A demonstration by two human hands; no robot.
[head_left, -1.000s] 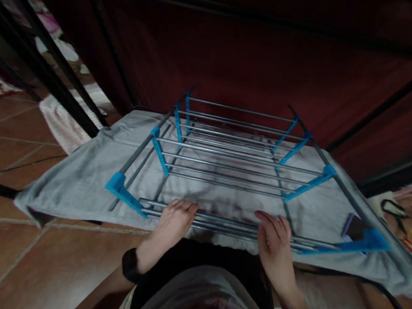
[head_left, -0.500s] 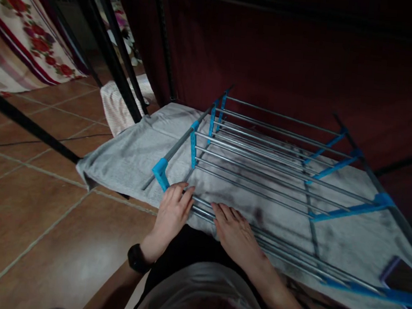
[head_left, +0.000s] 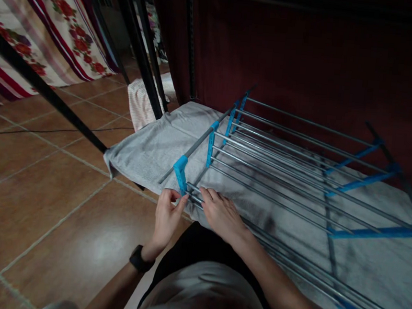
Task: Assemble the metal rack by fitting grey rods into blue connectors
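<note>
1. Brown floor tiles (head_left: 42,207) run under a grey cloth (head_left: 148,149) spread flat, with a dark red wall behind.
2. On the cloth lies a drying rack (head_left: 280,166) of grey rods and blue plastic joints.
3. The left hand (head_left: 166,218) has its fingers pinched narrow at the rack's near corner joint (head_left: 181,171).
4. The right hand (head_left: 222,216) rests just beside it, fingers loosely spread over the nearest rods, gripping nothing.
</note>
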